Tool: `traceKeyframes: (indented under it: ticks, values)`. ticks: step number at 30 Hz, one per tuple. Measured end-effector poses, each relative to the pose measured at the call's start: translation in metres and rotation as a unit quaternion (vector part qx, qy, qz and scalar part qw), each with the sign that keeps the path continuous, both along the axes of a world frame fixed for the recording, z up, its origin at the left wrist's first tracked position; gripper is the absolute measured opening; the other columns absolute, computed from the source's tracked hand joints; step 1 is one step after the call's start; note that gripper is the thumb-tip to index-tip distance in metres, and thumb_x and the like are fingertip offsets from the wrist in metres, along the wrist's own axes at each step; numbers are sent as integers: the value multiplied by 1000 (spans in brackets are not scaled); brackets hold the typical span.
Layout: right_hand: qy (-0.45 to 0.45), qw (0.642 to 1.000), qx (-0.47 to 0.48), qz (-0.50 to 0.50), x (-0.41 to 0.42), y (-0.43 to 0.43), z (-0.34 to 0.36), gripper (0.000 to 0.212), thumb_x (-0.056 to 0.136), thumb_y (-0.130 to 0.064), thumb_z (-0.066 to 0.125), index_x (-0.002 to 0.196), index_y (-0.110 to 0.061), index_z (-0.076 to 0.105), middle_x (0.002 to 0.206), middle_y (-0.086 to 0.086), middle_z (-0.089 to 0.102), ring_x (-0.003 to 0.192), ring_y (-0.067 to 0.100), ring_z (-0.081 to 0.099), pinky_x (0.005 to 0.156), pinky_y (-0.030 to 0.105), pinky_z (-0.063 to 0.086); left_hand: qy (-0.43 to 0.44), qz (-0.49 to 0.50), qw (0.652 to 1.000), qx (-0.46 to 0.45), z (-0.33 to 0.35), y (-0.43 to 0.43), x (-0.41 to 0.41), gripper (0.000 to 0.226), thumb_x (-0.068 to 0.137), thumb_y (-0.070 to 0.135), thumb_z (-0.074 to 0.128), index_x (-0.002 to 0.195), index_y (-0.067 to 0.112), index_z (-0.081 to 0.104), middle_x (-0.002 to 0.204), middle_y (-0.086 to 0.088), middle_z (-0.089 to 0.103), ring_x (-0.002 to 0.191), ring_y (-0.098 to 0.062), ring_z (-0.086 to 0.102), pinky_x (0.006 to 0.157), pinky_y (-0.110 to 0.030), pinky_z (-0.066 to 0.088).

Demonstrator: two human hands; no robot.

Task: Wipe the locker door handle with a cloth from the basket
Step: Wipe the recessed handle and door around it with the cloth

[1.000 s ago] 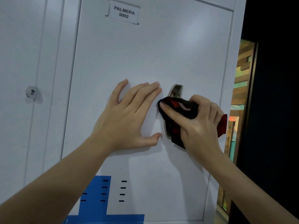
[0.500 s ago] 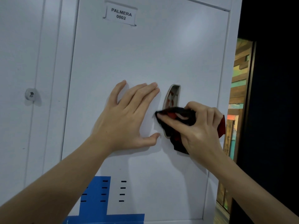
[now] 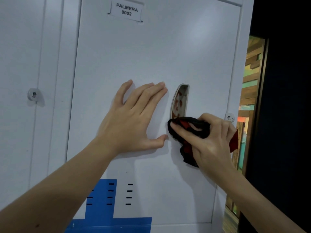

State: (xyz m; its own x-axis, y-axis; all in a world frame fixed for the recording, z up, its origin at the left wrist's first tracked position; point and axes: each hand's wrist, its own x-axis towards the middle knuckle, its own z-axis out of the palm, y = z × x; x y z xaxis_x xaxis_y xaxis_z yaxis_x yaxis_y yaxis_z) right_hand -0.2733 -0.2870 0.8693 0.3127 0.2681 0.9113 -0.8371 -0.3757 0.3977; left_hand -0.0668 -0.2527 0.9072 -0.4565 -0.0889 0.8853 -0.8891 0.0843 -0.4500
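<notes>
A white locker door (image 3: 151, 52) fills the view, with a curved, shiny recessed handle (image 3: 179, 100) right of its middle. My right hand (image 3: 212, 142) presses a black and red cloth (image 3: 186, 132) against the handle's lower end, covering that part. The handle's upper part shows, reflecting red patches. My left hand (image 3: 134, 118) lies flat on the door just left of the handle, fingers spread and holding nothing. No basket is in view.
A label (image 3: 126, 11) reading PALMERA 0002 sits at the door's top. A round lock (image 3: 33, 94) is on the neighbouring locker at left, a small lock tab (image 3: 229, 117) at the door's right edge. Blue tape (image 3: 101, 199) and vent slots lie below. Dark doorway at right.
My right hand has slid the cloth down the handle, so more of the handle's upper part shows. My left hand stays flat on the door.
</notes>
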Motion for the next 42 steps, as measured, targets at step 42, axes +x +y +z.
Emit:
traceKeyframes:
  ticks: [42]
  values:
    - [-21,1000,8,-21,-9,3,-14,30,99,-18,40,124,-32,50,107,7,38,95,26,38,81,42,28,3,-2,1000,18,0,1,0,93,71,65,46,141,4,37,145,-8,40,131,-21,34,112,-50,17]
